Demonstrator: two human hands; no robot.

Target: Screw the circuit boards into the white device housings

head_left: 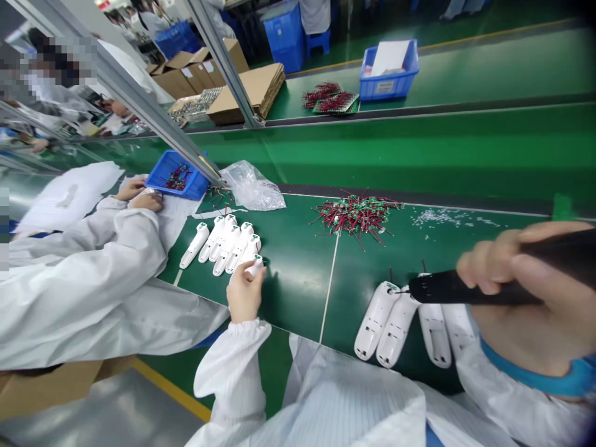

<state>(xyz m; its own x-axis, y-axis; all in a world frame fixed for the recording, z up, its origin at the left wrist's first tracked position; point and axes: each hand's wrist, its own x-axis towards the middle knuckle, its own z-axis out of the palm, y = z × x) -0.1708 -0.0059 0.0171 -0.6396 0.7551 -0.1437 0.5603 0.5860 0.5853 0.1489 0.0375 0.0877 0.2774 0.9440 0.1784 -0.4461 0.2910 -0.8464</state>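
At 8 o'clock on the green desk (298,273), left hand (244,293), grip clamped on a white shell (254,267) at the near end of a row of white shells (223,241) lying side by side at its 11 o'clock. At 3 o'clock, right hand (521,273), grip closed round a black tool (447,289), tip touching the top of the leftmost of four white housings (395,323) lying side by side at 5 o'clock by the desk edge. Also a pile of red-wired boards (356,214) at 12 o'clock of the housings, clear bag (254,186) and blue tray (193,186) at 10 o'clock, co-worker's hands (139,194) just beside the tray.
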